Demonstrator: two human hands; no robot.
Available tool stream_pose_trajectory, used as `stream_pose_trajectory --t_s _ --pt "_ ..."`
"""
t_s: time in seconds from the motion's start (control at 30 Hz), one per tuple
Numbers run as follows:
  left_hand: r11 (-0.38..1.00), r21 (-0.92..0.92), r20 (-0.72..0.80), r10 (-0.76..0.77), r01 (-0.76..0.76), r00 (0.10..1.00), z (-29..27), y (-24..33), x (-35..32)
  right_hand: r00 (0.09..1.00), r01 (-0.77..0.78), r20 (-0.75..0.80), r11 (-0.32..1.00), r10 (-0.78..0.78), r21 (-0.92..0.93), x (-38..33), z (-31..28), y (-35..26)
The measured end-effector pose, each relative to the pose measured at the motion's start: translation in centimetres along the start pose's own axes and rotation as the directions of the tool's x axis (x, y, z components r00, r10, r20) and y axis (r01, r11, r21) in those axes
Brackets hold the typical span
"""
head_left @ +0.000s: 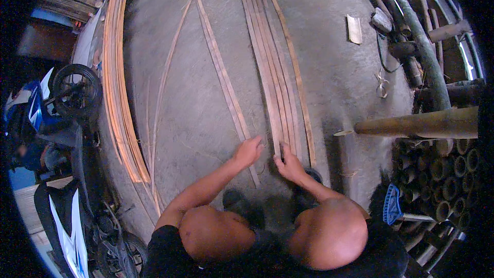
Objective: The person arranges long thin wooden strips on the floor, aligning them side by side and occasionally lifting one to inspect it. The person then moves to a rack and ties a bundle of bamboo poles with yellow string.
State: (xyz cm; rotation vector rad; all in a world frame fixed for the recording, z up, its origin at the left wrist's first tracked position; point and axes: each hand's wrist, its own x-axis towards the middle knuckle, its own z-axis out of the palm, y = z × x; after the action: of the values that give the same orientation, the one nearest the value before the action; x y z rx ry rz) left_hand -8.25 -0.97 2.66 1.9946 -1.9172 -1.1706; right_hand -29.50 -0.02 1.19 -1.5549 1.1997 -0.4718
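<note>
Several long flat bamboo strips [270, 67] lie side by side on the floor, running away from me, their near ends by my right hand [289, 166]. That hand is closed, thumb and fingers at the near end of the leftmost strip. My left hand [249, 151] is closed just left of it, over a single bamboo strip [218, 67] that passes beneath and shows again below. What its fingers hold, if anything, is too small to make out. A narrower bamboo strip [290, 46] lies along the right side of the row.
A bundle of orange-tinted strips [116, 72] lies at left, beside a blue and white motorbike [77, 92]. A thin strip [167, 67] crosses the floor. At right are bamboo poles [419, 36], a thick bamboo pole [422, 125], stacked bamboo tubes [437, 175] and a blue broom [392, 204].
</note>
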Motion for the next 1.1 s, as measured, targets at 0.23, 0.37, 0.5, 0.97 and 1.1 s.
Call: stream_pose_trajectory --t_s 0.23,0.37,0.5,0.97,1.1 --pt "0.999 0.029 -0.203 -0.035 0.042 0.979 -1.1 -1.4 0.2 0.998 -0.054 0.035 0.963 0.046 0.265 -0.6 -1.2 -4.6" --pt "0.985 0.166 -0.253 0.09 -0.049 0.963 -1.0 -1.1 0.8 0.997 -0.007 -0.068 0.985 0.019 0.171 -0.8 -2.2 -3.8" --pt "0.945 0.283 -0.106 0.202 -0.166 0.974 -1.4 1.1 2.3 0.961 0.137 -0.225 0.984 -0.16 -0.112 0.4 -3.8 0.4" --pt "0.832 0.366 0.182 0.375 -0.417 0.909 -0.2 2.8 2.7 0.981 -0.148 -0.17 0.918 0.09 -0.367 2.6 -9.4 1.1" --pt "0.811 0.401 0.203 0.375 -0.426 0.905 -0.3 2.9 3.1 0.978 -0.164 -0.186 0.899 0.095 -0.405 2.4 -9.3 1.3"
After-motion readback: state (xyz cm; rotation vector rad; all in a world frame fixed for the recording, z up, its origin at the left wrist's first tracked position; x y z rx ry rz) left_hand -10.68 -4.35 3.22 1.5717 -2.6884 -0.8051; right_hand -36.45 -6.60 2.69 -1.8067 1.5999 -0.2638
